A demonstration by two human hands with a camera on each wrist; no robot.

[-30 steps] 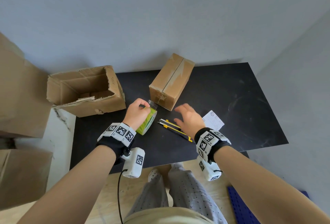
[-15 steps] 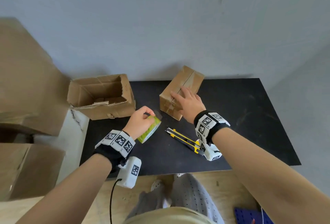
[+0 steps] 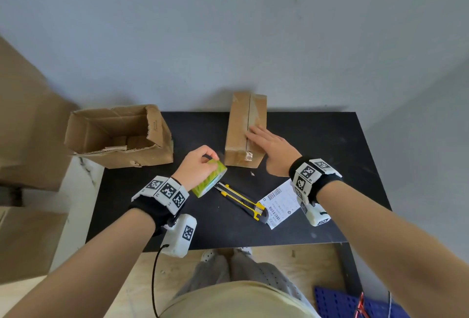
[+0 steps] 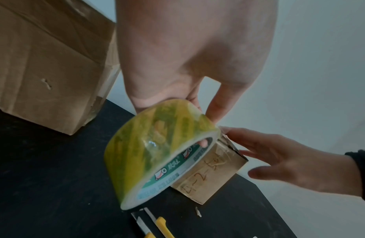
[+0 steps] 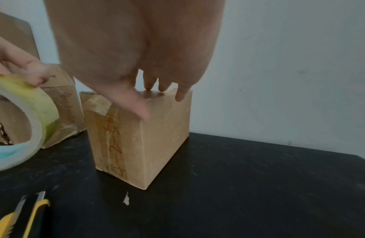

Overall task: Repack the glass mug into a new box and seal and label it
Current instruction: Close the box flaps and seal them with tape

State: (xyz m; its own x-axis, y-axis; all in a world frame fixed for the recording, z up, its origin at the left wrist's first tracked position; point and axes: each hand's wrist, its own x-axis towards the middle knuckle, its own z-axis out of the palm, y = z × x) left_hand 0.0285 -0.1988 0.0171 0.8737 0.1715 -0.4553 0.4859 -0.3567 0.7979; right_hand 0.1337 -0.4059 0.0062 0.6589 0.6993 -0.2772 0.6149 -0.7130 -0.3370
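Observation:
A small closed cardboard box [image 3: 245, 130] lies on the black table [image 3: 317, 145], its taped seam facing up. My right hand [image 3: 269, 145] rests flat on its top with straight fingers [image 5: 149, 83]. The box's front [image 5: 134, 141] bears handwriting. My left hand [image 3: 196, 165] grips a green-yellow roll of clear tape [image 3: 209, 178], held just left of the box's near end; in the left wrist view the tape roll [image 4: 157, 148] sits in front of the box [image 4: 208, 170]. The mug is not visible.
An open, torn cardboard box [image 3: 119, 135] sits at the table's back left. A yellow-black utility knife [image 3: 241, 202] and a printed shipping label [image 3: 279, 202] lie near the front edge. Larger cartons [image 3: 25, 127] stand left of the table. A wall is close behind.
My right hand went from above the knife to the small box, and the box now lies square to the table edge. The left hand kept holding the tape roll.

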